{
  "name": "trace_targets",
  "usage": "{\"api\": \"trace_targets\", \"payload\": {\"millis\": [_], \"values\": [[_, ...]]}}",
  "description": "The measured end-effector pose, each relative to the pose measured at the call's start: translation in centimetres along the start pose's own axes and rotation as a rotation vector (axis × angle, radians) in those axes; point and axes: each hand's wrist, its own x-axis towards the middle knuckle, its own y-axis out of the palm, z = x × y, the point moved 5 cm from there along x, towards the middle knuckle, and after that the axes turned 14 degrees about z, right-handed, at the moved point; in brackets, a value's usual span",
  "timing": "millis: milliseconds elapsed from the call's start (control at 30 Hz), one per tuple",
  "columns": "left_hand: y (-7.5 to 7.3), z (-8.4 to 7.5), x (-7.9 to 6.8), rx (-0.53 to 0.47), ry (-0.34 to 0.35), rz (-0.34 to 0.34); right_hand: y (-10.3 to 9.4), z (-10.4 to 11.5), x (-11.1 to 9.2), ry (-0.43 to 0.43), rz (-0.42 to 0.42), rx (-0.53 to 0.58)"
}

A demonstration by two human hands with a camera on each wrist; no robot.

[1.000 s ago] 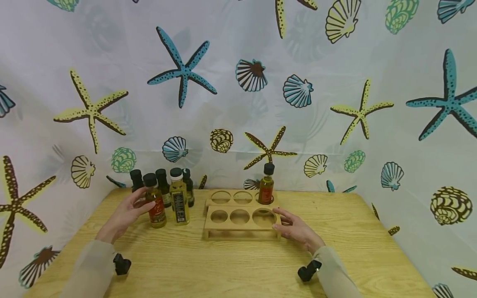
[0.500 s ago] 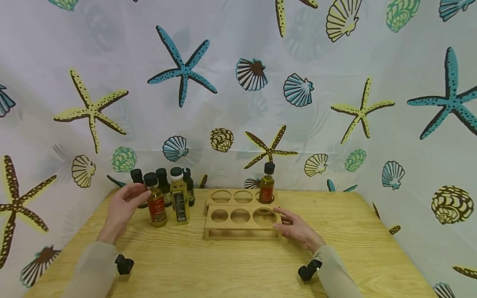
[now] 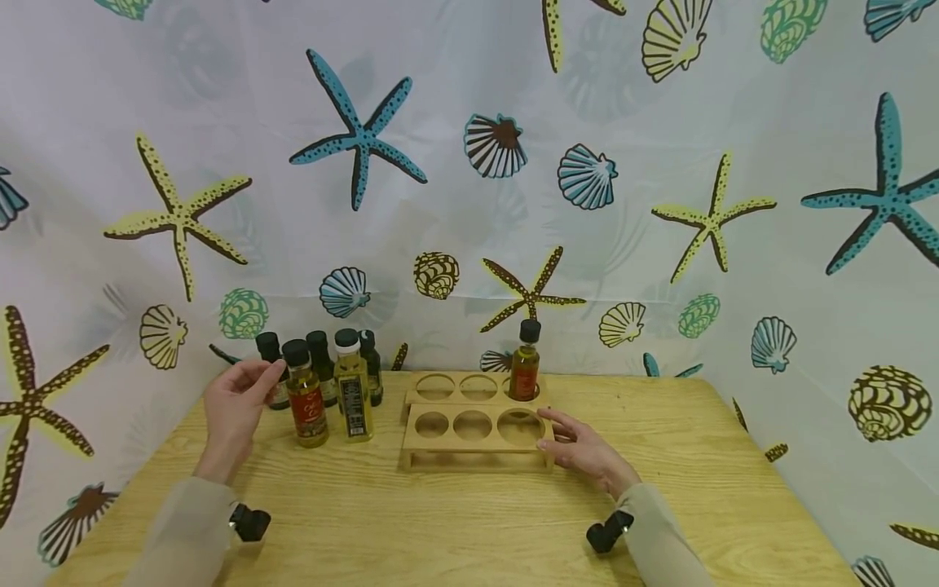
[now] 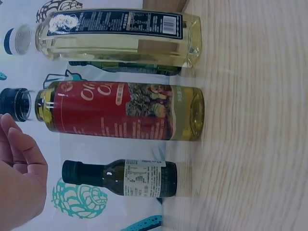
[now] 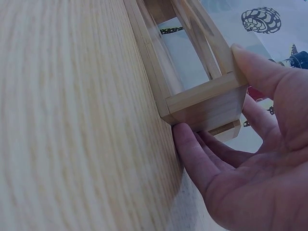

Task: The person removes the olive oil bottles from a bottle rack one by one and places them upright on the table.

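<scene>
My left hand (image 3: 233, 408) is beside the olive oil bottle with a red label (image 3: 309, 408), on its left. Its fingers are loosely bent and hold nothing; in the left wrist view the fingertips are right by the black cap (image 4: 14, 104). That bottle stands upright on the table. At the right end of a two-tier wooden bottle rack (image 3: 440, 446), my right hand (image 3: 587, 458) grips the corner. In the right wrist view the thumb (image 5: 260, 67) lies on the upper edge and the fingers bend against the end piece (image 5: 207, 113). A red-labelled bottle (image 3: 524, 377) stands in the rack's back right hole.
Close by the olive oil bottle stand a clear bottle of pale oil (image 3: 354, 399) and several dark bottles, among them a small one with a white label (image 4: 144, 179). Behind the wooden table (image 3: 440, 530) hangs a cloth (image 3: 455, 212) printed with shells and starfish.
My left hand has let go of the olive oil bottle and drawn back to the left of it. The bottle stays in place, and my right hand keeps its grip on the rack.
</scene>
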Motion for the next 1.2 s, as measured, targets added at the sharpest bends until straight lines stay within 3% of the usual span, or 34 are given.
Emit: {"api": "trace_targets", "payload": {"millis": [367, 600, 900, 1200], "values": [[2.2, -0.9, -0.9, -0.09, 0.04, 0.012, 0.0, -0.2, 0.1, -0.005, 0.004, 0.003], [3.9, -1.0, -1.5, -0.045, 0.024, 0.043, 0.0, 0.0, 0.1, -0.016, 0.013, 0.015], [6.6, -1.1, -2.0, 0.058, 0.07, 0.217, 0.1, 0.1, -0.1, -0.012, 0.005, 0.013], [8.9, -1.5, -2.5, 0.119, 0.12, 0.286, 0.0, 0.0, 0.1, -0.005, 0.0, 0.017]]}}
